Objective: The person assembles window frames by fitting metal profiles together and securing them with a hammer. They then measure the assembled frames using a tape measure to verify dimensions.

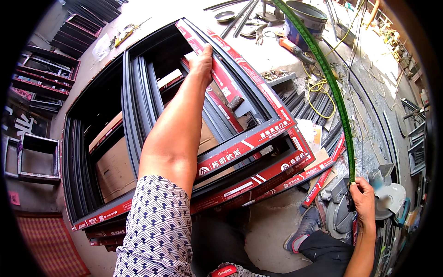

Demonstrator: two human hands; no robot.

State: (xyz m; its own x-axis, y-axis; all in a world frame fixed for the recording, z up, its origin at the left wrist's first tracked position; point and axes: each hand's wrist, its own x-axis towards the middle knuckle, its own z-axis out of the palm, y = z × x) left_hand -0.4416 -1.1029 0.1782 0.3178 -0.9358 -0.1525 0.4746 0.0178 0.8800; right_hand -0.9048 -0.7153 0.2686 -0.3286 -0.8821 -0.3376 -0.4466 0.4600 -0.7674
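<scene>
My left hand (pixel 203 62) reaches far forward and grips the top rail of a dark grey metal window frame (pixel 138 87) wrapped in red protective tape. The frame lies on top of other taped frames (pixel 258 177). My right hand (pixel 363 196), low at the right, is closed around the near end of a long green measuring tape blade (pixel 330 78). The blade arcs from that hand up to the top of the picture, passing to the right of the frames.
A power saw (pixel 350 207) sits on the ground by my right hand. A blue bucket (pixel 304 18), yellow cable (pixel 318 87), hand tools and dark metal bars lie beyond. More frames (pixel 41 78) are stacked at left. Cardboard (pixel 115 166) shows through the frame.
</scene>
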